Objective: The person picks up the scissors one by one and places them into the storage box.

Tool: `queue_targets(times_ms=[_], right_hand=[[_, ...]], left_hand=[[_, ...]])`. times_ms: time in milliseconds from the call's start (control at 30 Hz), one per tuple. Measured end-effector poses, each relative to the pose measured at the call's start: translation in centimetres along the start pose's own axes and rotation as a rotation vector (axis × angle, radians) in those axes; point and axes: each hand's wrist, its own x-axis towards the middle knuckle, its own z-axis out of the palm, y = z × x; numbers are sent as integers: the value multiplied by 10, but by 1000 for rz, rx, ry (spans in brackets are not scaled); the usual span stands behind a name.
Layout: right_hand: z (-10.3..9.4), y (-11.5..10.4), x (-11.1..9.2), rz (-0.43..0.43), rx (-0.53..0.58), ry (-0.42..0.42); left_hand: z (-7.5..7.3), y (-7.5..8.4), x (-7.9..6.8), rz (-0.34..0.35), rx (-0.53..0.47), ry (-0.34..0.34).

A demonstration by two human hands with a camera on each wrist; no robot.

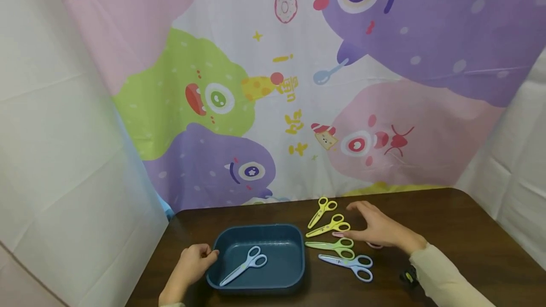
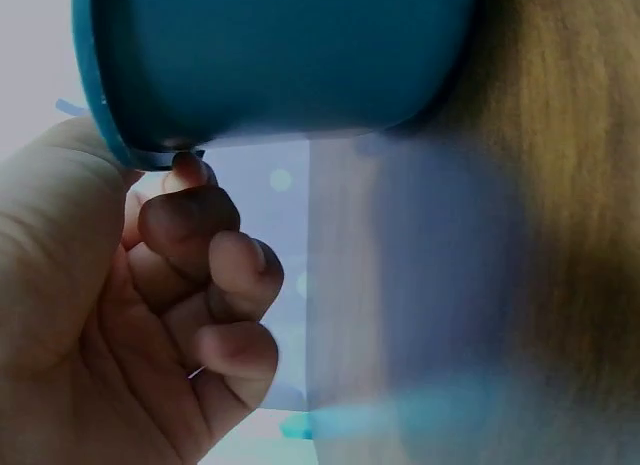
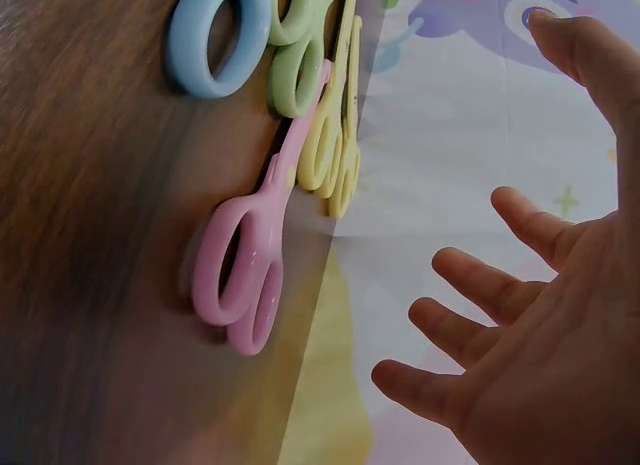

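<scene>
My left hand (image 1: 189, 264) pinches the left rim of a dark teal box (image 1: 285, 262), thumb at the rim and fingers below it in the left wrist view. Inside the box lies a pair of light blue scissors (image 1: 244, 266). My right hand (image 1: 384, 228) hovers with fingers spread above pink scissors (image 3: 265, 225), which it mostly covers in the head view. Next to these, on the table, are green scissors (image 1: 328, 246), blue scissors (image 1: 343, 261) and two yellow pairs, one yellow pair (image 1: 326, 227) nearer and another yellow pair (image 1: 317, 216) farther back.
The brown wooden table (image 1: 460, 236) ends against a hanging cloth (image 1: 294, 174) printed with cartoon monsters. White cloth walls (image 1: 77, 131) stand at both sides. A small black object (image 1: 409, 276) shows beside the right sleeve (image 1: 443, 274).
</scene>
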Motion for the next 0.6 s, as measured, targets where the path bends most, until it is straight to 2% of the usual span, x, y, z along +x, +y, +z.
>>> queue_targets(times_ms=[167, 600], right_hand=[[0, 5, -2, 21, 6, -7], [-4, 11, -6, 53, 24, -16]], left_hand=[[2, 0, 0, 11, 39, 34], [5, 0, 1, 2, 63, 53]])
